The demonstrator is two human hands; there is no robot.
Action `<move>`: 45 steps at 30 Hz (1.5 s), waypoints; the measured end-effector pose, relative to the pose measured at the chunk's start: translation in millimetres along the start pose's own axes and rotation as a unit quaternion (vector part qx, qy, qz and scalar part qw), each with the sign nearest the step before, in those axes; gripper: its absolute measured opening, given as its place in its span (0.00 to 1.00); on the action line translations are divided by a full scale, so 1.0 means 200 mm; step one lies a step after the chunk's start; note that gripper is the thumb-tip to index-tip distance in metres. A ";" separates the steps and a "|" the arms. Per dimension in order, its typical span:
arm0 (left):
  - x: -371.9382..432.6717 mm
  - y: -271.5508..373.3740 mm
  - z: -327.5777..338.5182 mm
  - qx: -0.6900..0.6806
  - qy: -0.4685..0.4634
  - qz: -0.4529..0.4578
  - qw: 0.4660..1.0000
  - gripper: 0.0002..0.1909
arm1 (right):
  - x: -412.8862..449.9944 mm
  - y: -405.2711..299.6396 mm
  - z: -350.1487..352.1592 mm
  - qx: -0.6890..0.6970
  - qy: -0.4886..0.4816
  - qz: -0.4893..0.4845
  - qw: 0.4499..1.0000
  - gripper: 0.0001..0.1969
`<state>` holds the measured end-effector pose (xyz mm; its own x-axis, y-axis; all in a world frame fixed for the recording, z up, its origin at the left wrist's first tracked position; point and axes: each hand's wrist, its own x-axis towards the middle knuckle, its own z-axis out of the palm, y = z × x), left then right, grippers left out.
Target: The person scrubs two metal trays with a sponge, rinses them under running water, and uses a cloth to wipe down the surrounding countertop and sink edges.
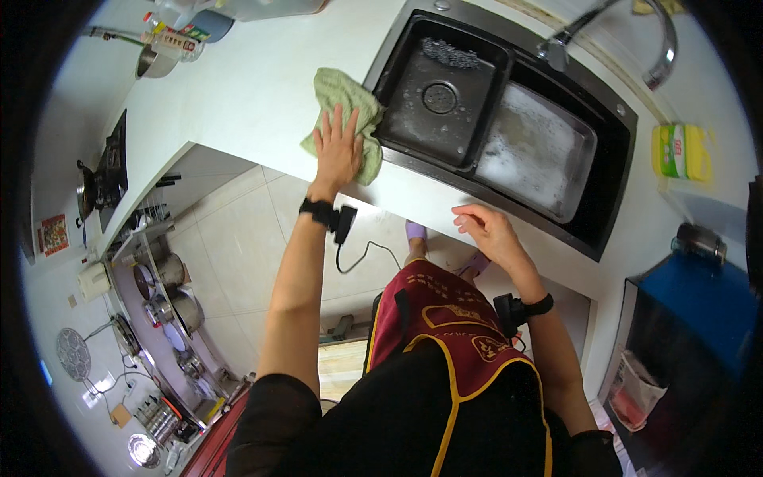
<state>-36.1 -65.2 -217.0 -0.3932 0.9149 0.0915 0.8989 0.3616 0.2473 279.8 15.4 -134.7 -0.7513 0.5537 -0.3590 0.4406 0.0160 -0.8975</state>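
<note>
A crumpled green cloth (344,101) lies on the white countertop (262,77), touching the left rim of the black double sink (411,161). My left hand (338,152) presses flat on it with the fingers somewhat spread. Over the counter's front edge, before the sink, my right hand (492,235) hangs with bent fingers and nothing in it. The left basin holds a dark, coiled scrubbing pad or similar mesh (450,53) near its back wall, and some suds. In the right basin, a rectangular tub (587,161) contains cloudy, foamy water.
A chrome faucet (557,50) arches behind the sink. To its right is a yellow detergent jug (682,152); a glass jar (700,243) lies nearby. Bottles (173,45) and a metal pot (155,62) stand at back left. A cable (363,259) hangs from my left wrist.
</note>
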 end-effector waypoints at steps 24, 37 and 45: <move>-0.72 2.58 0.49 -0.074 -0.158 0.220 0.960 0.33 | -1.32 0.79 -0.96 0.177 0.283 0.072 0.940 0.13; -0.69 2.52 0.54 -0.191 -0.077 0.295 0.933 0.29 | -1.47 0.83 -1.08 0.175 0.296 0.087 0.935 0.13; -0.50 1.96 0.39 -0.186 0.036 0.102 0.976 0.17 | -1.32 0.88 -0.88 0.110 0.103 0.076 0.986 0.16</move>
<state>369.7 -0.3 -204.7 -0.2372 0.9415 0.2395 0.8326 0.0700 0.5494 641.5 18.3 -152.5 -0.5597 0.6931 -0.4542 0.4063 -0.2482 -0.8794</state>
